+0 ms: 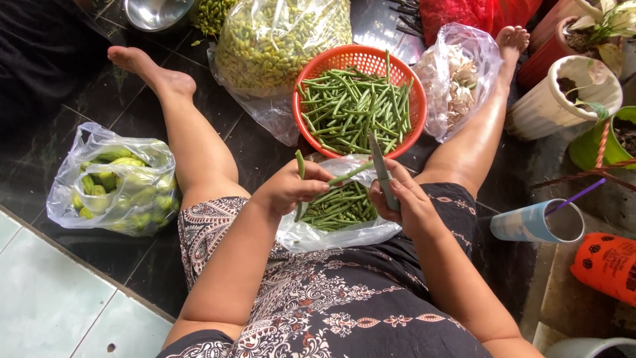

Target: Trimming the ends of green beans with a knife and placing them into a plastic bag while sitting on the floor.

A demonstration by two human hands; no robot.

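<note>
Left hand (286, 189) is closed on a green bean (349, 173); right hand (404, 199) is gripped around a knife (379, 162). The bean's long axis is run from 8 to 2 o'clock, its free end crossed by the blade, pointed to 12. Both are held over a plastic bag (338, 229) of beans, the orange basket (311, 73) lying at 12 o'clock.

Orange basket (311, 136) and bean bag (311, 235) hem the hands; dark floor (258, 149) leftward lies open.

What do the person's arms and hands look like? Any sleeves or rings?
Both arms are bare, with no sleeves showing. The left hand and right hand wear no gloves, and I see no rings or bracelets. The dress is dark with pale swirly patterns.
</note>
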